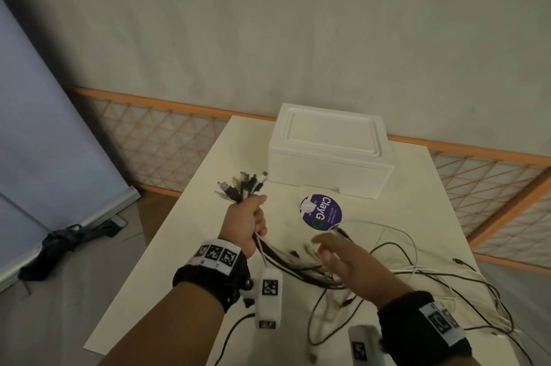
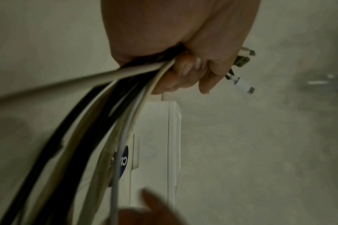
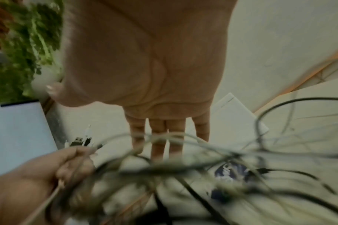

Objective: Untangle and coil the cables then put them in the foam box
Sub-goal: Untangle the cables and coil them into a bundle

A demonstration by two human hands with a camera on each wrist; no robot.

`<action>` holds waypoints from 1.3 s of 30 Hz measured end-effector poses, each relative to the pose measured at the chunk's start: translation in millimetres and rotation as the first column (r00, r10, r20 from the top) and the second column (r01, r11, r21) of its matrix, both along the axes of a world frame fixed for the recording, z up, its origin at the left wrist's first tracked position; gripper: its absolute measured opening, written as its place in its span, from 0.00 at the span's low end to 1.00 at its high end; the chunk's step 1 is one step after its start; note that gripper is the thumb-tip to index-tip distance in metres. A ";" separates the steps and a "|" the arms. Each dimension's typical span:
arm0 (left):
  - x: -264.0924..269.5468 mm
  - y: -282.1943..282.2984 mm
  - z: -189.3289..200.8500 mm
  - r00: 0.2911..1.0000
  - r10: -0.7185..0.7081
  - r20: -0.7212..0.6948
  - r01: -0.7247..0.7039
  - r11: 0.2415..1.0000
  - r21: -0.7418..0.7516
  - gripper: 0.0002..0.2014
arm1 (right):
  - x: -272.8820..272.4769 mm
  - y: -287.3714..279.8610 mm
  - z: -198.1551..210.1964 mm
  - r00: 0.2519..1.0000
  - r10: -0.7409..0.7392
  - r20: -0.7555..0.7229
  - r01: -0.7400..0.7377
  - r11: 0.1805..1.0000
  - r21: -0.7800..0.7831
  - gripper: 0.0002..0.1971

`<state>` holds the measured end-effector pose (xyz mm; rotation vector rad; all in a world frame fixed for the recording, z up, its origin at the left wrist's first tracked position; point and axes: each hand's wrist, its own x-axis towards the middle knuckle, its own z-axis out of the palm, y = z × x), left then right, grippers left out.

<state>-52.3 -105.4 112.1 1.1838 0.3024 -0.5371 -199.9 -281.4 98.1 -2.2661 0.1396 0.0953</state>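
**Left fist holds the plug ends, right hand flat over the tangle**

My left hand (image 1: 252, 224) is closed in a fist around a bundle of cables (image 1: 301, 265), black and white ones together. The plugs (image 1: 241, 183) fan out above the fist, pointing toward the far left part of the worktop (image 1: 185, 216). From the left wrist view I see the fingers (image 2: 185, 71) curled tight over the strands, with a white connector (image 2: 243, 86) sticking out past them.

Below the fist the cables trail toward me and to the right, spreading into loose loops (image 1: 432, 270) across the right half of the worktop, some reaching its right edge and near edge.

My right hand (image 1: 343, 258) is held over the middle of the tangle with fingers straight and together, palm down. It grips nothing that I can see; the motion blur is heavy there, so I cannot say for certain whether the fingertips touch a strand.

The foam box (image 1: 328, 151) sits at the far edge of the worktop, white, its lid on. Just in front of it, between the box and my hands, lies a round purple sticker (image 1: 323, 212) with white lettering, flat on the surface; one cable end rests at its near side.
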 end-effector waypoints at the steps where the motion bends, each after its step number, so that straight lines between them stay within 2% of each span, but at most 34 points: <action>1: -3.2 0.8 1.8 0.997 -0.044 0.069 0.040 0.997 0.059 0.20 | 8.4 2.6 6.6 0.996 -0.063 0.060 0.062 0.998 0.025 0.33; 3: -11.0 1.1 4.5 0.970 -0.145 0.196 0.107 0.976 0.190 0.20 | 30.2 12.8 27.5 0.977 -0.136 0.166 0.131 0.991 0.037 0.38; 6: -20.9 4.3 9.0 0.896 -0.294 0.333 0.193 0.933 0.305 0.04 | 61.6 42.8 65.9 0.960 -0.119 0.252 0.095 0.990 0.106 0.32; 9: -26.8 12.0 19.8 0.795 -0.454 0.402 0.343 0.883 0.320 0.05 | 84.2 73.3 86.1 0.955 -0.034 0.296 0.010 0.997 0.083 0.27; 12: -22.7 22.0 30.9 0.716 -0.569 0.404 0.452 0.819 0.352 0.08 | 96.8 88.7 87.2 0.967 0.071 0.246 -0.091 0.993 0.072 0.24; 14: -16.3 29.8 31.9 0.685 -0.611 0.397 0.479 0.788 0.386 0.05 | 101.5 91.9 85.0 0.977 0.118 0.180 -0.133 0.988 0.073 0.24; 20: -12.6 39.4 30.8 0.644 -0.657 0.392 0.535 0.753 0.383 0.08 | 114.1 94.8 83.2 0.979 0.170 0.116 -0.163 0.984 -0.064 0.27; 23: -10.7 41.1 29.3 0.597 -0.693 0.404 0.563 0.720 0.405 0.07 | 115.0 92.3 82.4 0.984 0.161 0.076 -0.159 0.987 -0.039 0.25; 25: -11.6 41.5 26.9 0.588 -0.704 0.398 0.573 0.710 0.409 0.04 | 113.9 93.6 79.1 0.981 0.134 0.141 -0.139 0.990 0.025 0.19; 27: -13.4 39.8 26.4 0.587 -0.705 0.399 0.578 0.709 0.403 0.03 | 114.0 94.8 73.5 0.964 0.103 0.243 -0.110 0.994 0.015 0.16; 29: -10.7 36.1 24.7 0.576 -0.713 0.399 0.550 0.699 0.457 0.07 | 115.0 93.7 66.6 0.945 0.120 0.305 -0.119 0.993 -0.022 0.15; 31: -8.2 32.4 23.6 0.556 -0.729 0.400 0.512 0.679 0.526 0.10 | 114.8 91.5 63.7 0.928 0.160 0.336 -0.144 0.987 -0.070 0.15; 34: -9.1 29.1 22.1 0.554 -0.734 0.393 0.497 0.670 0.551 0.08 | 114.9 88.7 64.1 0.904 0.212 0.372 -0.170 0.975 -0.143 0.12; 39: -8.1 26.9 18.3 0.604 -0.697 0.387 0.452 0.699 0.554 0.07 | 115.6 87.9 59.2 0.912 0.153 0.380 -0.109 0.985 -0.135 0.09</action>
